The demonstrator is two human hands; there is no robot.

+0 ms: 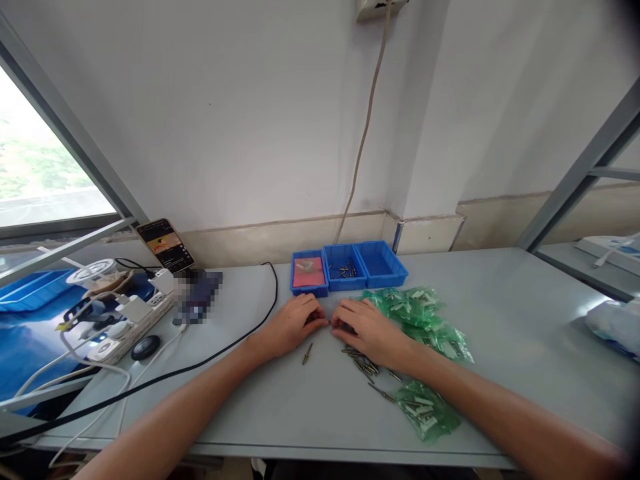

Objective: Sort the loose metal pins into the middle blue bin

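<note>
My left hand (pixel 295 325) and my right hand (pixel 369 331) meet above the grey table, fingertips almost touching. Both are closed in a pinch; a small dark tip shows between them, too small to name. A slim brass-coloured metal pin (pixel 307 354) lies alone just below my left hand. Several similar metal pins (pixel 367 365) lie in a loose pile under and beside my right hand. Green plastic bags (pixel 435 331) holding metal pieces with white labels lie behind my right forearm, and another green bag (pixel 425 411) lies in front of it.
Three blue bins stand at the back: one with a red sheet (pixel 307 272), a middle bin (pixel 345 285) with small dark pins, and a right bin (pixel 395 279). A black cable (pixel 220 357) crosses the left side, near a propped phone (pixel 166 244), power strip (pixel 135 327) and black mouse (pixel 145 347).
</note>
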